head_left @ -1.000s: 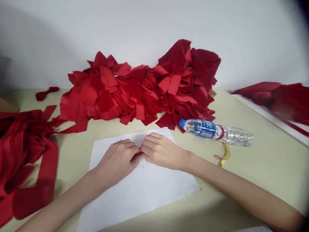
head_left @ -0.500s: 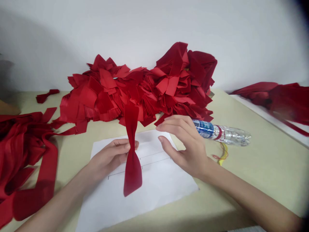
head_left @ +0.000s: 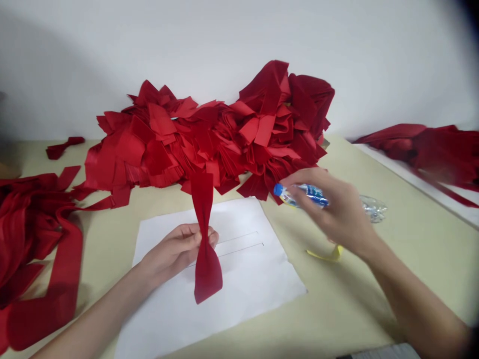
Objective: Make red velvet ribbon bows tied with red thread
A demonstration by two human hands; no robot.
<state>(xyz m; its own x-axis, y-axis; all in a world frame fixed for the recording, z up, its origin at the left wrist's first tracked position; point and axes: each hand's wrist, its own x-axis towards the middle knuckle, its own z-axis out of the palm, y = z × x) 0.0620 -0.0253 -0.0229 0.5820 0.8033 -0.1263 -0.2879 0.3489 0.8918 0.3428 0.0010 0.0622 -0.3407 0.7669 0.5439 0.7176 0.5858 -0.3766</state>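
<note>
Our left hand pinches the ribbon above the paper; right of paper, our right hand has unclear grip

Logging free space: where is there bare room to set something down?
Bare tabletop shows between the paper, the yellow strip and the right forearm, and right of that forearm toward the white surface. The paper's near end is bare too. Crowded: the back (red pile), the left (loose red ribbon) and around the bottle by the right hand.
</note>
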